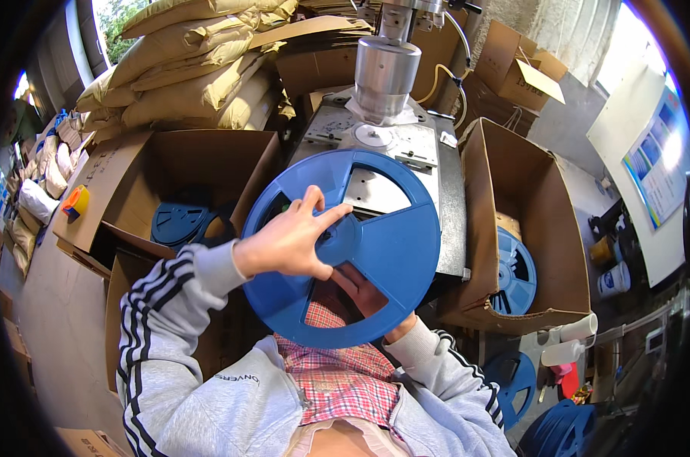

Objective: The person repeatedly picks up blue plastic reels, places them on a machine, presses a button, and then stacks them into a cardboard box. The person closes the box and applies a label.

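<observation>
A large blue plastic reel (394,263), round with wedge-shaped openings, is held up in front of my body. My left hand (288,240) lies over its upper face, thumb and fingers spread around the raised hub. Through the lower opening my right hand (360,289) shows in part, supporting the reel from beneath. Most of the right fingers are hidden behind the blue plastic. Beyond the reel stands a machine with a metal cylinder head (387,72) above a flat worktable (326,122), which the reel partly covers.
An open carton (200,152) at the left holds blue reel parts (181,223). Another carton (562,228) at the right contains a blue reel (516,270). Stacked sacks (185,76) rise at the back left. More blue reels (562,426) lie low at the right.
</observation>
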The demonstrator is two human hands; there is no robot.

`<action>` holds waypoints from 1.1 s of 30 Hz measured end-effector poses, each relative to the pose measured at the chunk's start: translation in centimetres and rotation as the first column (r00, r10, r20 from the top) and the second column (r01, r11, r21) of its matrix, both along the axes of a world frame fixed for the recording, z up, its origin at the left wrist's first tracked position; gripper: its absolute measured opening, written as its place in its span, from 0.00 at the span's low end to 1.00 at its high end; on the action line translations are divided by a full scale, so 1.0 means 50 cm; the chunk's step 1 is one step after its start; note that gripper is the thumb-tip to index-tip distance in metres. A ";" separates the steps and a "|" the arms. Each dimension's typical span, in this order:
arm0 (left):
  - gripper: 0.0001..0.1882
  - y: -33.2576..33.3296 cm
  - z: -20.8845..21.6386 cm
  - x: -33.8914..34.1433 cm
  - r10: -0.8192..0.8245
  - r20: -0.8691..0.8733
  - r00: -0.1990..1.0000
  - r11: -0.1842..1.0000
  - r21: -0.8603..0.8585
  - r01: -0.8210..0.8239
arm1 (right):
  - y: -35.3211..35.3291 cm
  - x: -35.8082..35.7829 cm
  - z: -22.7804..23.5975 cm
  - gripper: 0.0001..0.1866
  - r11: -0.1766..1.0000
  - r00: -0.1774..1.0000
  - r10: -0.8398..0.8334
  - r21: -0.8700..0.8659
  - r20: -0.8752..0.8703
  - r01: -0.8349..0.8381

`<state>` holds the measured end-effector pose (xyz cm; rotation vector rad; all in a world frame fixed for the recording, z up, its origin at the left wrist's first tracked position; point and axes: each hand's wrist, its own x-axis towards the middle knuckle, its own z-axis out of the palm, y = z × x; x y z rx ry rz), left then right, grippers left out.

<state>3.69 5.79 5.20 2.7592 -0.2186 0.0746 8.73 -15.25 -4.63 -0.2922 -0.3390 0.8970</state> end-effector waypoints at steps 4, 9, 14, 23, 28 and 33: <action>0.55 0.056 -0.008 0.145 0.000 -0.089 0.996 0.998 0.055 0.005 | 0.065 0.112 -0.053 0.27 0.999 0.998 -0.018 0.035 -0.060 0.020; 0.48 0.116 -0.049 0.337 0.057 0.118 0.991 0.998 0.023 -0.060 | 0.135 0.273 -0.026 0.26 0.971 0.951 -0.236 -0.071 -0.197 0.227; 0.33 0.136 -0.112 0.437 0.072 0.355 0.932 0.997 -0.058 -0.055 | 0.151 0.365 -0.008 0.29 0.963 0.906 -0.255 -0.010 -0.339 0.268; 0.28 0.118 -0.141 0.518 0.162 0.422 0.892 0.985 -0.008 -0.175 | 0.149 0.473 -0.018 0.33 0.939 0.860 -0.305 0.019 -0.410 0.343; 0.29 0.118 -0.127 0.516 0.149 0.336 0.930 0.982 0.058 -0.178 | 0.131 0.474 -0.048 0.34 0.956 0.867 -0.253 0.025 -0.430 0.292; 0.33 0.102 -0.095 0.496 0.156 0.198 0.968 0.965 0.177 -0.192 | 0.071 0.385 -0.032 0.34 0.829 0.813 -0.548 -0.254 -0.197 0.497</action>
